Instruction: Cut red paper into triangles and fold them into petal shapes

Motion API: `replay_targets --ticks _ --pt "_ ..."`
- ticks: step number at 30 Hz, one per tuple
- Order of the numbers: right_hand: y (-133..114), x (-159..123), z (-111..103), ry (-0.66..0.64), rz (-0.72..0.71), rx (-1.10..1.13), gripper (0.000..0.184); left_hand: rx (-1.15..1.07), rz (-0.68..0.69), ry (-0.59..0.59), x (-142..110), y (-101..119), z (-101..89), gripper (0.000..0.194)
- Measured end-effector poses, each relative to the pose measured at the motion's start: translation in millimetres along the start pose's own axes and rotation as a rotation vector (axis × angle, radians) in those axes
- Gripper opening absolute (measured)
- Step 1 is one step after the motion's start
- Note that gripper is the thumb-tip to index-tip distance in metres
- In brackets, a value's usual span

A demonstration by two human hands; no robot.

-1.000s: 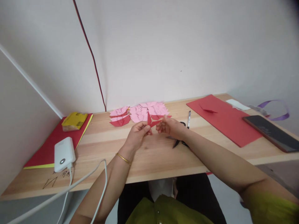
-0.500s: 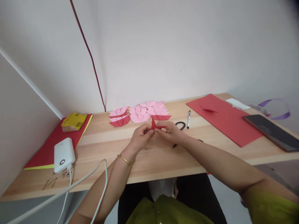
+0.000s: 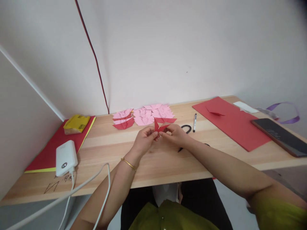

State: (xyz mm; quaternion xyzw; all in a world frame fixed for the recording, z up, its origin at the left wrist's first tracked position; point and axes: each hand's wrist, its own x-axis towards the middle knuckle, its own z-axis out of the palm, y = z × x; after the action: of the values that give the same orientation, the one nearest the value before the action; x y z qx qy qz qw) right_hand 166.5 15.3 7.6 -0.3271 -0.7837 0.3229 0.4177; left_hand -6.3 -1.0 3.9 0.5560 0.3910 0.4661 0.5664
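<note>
Between my two hands is a small folded piece of red paper, held above the wooden table with its pointed flaps spread upward. My left hand pinches its left lower side between thumb and fingers. Closed on the right lower side is my right hand, with its thumb close to the left thumb. Just behind the hands lie several pink folded papers in rows, with red folded papers among them. Black scissors lie partly hidden under my right hand and forearm.
A marker lies right of the scissors. Farther right are red sheets with a folded red piece on top, and a phone. At left, a white power bank with a cable and a yellow packet rest on red paper.
My right hand has come down and closer to my left hand, gripping the red paper lower. The paper's flaps looked narrower half a second ago and are now spread apart.
</note>
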Motion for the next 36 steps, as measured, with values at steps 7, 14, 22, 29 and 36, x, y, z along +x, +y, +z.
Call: replay_targets --ticks 7,14,22,29,36 --pt "-6.7 -2.3 0.2 0.003 -0.116 -0.044 0.013 0.153 0.015 -0.014 -0.9 5.2 -0.4 0.010" --pt "3.8 -2.0 2.7 0.041 -0.058 0.006 0.013 0.243 0.067 0.032 -2.1 7.3 0.5 0.009" --pt "1.6 -2.1 2.4 0.079 -0.109 -0.041 0.012 0.474 0.082 0.017 -2.4 5.2 2.0 0.013" --pt "3.4 -1.0 1.8 0.049 -0.031 0.028 0.013 0.520 0.142 -0.014 -2.1 4.9 0.8 0.015" --pt "7.0 -1.1 3.0 0.001 0.165 0.246 0.018 0.338 0.071 0.036 -1.1 2.6 -1.6 0.013"
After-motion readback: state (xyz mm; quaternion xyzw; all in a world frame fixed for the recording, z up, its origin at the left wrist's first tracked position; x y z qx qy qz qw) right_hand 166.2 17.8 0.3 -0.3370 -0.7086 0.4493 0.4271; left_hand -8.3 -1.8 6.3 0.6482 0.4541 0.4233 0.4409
